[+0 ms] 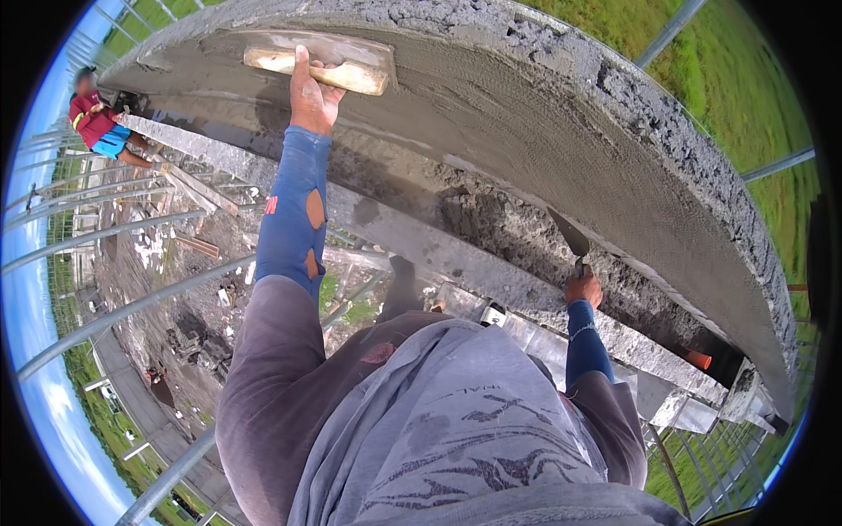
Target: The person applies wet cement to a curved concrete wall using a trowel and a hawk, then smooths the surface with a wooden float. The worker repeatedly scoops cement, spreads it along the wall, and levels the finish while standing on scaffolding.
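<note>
My left hand [311, 103] grips the pale wooden handle of a flat float [367, 74], which is against the grey plastered curved wall [570, 131] near the top of the view. My right hand [584, 287] is lower right, wrapped round a pointed trowel [568, 230]. The trowel's dark blade lies over the rough mortar [482, 215] in the long trough at the foot of the wall. Below that trough runs a pale concrete edge [412, 230].
A person [95, 123] in a red top stands at the ledge's far left. Steel pipes [132, 303] cross over rubble-strewn ground, with timber boards [197, 193]. An orange pipe end [697, 359] sits at the trough's right. Grass lies beyond the wall's top.
</note>
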Demonstrator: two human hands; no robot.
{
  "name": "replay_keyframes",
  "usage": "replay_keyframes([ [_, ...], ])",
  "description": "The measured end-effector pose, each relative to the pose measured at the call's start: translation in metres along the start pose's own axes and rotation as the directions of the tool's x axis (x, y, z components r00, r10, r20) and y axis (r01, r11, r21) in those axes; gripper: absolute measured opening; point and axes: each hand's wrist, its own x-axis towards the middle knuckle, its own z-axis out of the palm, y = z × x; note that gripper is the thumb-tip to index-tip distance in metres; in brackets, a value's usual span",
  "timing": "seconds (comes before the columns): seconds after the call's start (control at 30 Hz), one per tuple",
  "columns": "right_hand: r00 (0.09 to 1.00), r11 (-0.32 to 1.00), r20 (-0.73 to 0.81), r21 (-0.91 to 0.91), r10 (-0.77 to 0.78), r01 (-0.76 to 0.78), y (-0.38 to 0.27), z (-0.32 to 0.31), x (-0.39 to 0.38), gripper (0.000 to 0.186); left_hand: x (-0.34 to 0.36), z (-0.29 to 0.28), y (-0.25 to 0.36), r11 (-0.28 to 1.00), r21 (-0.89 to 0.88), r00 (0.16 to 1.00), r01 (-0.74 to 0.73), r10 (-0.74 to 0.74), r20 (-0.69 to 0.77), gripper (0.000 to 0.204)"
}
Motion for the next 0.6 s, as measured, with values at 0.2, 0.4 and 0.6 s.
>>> replay_keyframes([
  [0.2,1.000,1.000,0.024,0.020,-0.019,0.018,0.000,-0.007,-0.003,0.033,-0.101,0.068,-0.098,0.989,-0.046,0.990,0.140,-0.139,0.028,0.048],
  [0.4,0.999,0.998,-0.020,0.042,-0.037,0.038,0.002,-0.007,-0.004,0.030,-0.207,0.134,-0.204,0.925,-0.132,0.930,0.357,-0.339,0.144,0.046],
  [0.6,0.999,1.000,-0.038,0.015,-0.024,0.025,0.001,-0.009,-0.006,0.032,-0.291,0.189,-0.268,0.732,-0.067,0.704,0.678,-0.621,0.344,0.047],
])
